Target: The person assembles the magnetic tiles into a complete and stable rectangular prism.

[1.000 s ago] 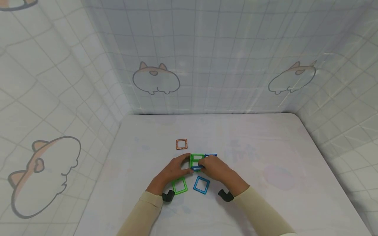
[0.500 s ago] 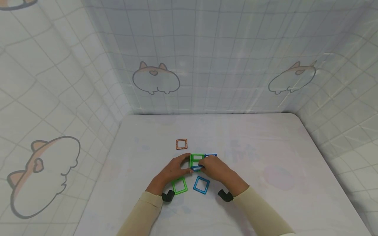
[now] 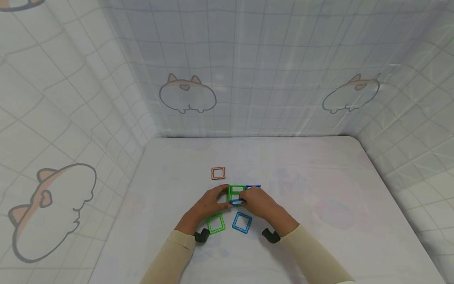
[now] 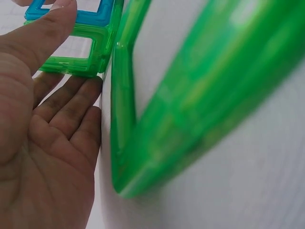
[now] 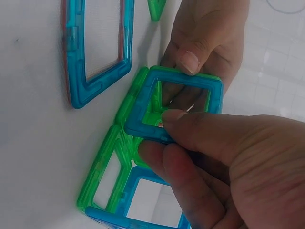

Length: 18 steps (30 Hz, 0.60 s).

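Magnetic tiles stand joined in a box-like build; its green tiles [image 3: 229,194] show between the hands in the head view. My right hand [image 3: 260,202] pinches the blue magnetic tile [image 5: 138,112] at its lower edge, thumb in front and fingers curled behind. This tile stands upright on the near side of the green part. My left hand [image 3: 209,202] holds the build from the left, thumb [image 5: 189,63] at the blue tile's edge and the other fingers on the far side. More green and blue tiles [image 5: 128,193] join on beside the right hand, partly hidden by its fingers.
Loose on the white table [image 3: 319,169] lie an orange tile [image 3: 218,179] beyond the hands, a green tile [image 3: 222,224] by the left wrist and a blue tile [image 3: 242,231] between the wrists. Corgi-patterned curtains [image 3: 227,47] rise behind and at both sides.
Almost nothing differs; the right hand's fingertips and the blue tile have shifted very slightly. The left hand and the loose tiles stay in place.
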Each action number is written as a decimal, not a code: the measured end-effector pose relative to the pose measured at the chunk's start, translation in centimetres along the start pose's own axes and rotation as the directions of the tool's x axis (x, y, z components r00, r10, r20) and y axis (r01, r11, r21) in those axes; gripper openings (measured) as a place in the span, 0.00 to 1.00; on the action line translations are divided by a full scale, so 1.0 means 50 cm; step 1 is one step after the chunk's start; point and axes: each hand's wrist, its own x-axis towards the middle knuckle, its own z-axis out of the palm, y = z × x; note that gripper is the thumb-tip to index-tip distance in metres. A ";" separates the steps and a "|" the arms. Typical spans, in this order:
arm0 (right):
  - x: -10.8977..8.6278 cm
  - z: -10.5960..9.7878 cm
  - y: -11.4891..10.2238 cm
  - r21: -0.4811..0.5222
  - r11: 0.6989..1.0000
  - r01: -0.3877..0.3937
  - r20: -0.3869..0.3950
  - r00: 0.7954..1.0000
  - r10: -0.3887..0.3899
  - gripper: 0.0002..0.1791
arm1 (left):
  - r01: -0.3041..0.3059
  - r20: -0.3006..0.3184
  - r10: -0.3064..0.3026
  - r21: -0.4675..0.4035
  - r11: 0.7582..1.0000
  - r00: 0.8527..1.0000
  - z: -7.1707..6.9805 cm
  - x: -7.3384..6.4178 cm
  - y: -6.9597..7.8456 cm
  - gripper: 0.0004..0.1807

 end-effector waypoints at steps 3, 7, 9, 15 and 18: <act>0.000 0.000 0.000 -0.004 1.000 0.000 0.000 1.000 0.000 0.05 | 0.007 -0.003 -0.007 0.006 1.000 1.000 0.000 -0.002 0.002 0.43; -0.001 0.002 0.001 -0.007 1.000 -0.001 0.003 1.000 0.001 0.05 | 0.014 -0.003 -0.014 0.015 1.000 1.000 0.000 -0.002 0.004 0.43; -0.001 0.002 0.001 -0.007 1.000 0.000 0.003 1.000 0.000 0.05 | 0.014 -0.004 -0.014 0.017 1.000 1.000 0.000 -0.001 0.005 0.42; -0.002 0.000 0.001 -0.005 1.000 0.021 0.004 1.000 -0.021 0.06 | 0.002 -0.006 -0.002 0.014 1.000 1.000 0.001 -0.001 0.004 0.42; -0.003 -0.001 0.001 0.006 1.000 0.029 0.005 1.000 -0.029 0.07 | -0.002 -0.006 0.002 0.017 1.000 1.000 0.002 0.000 0.001 0.42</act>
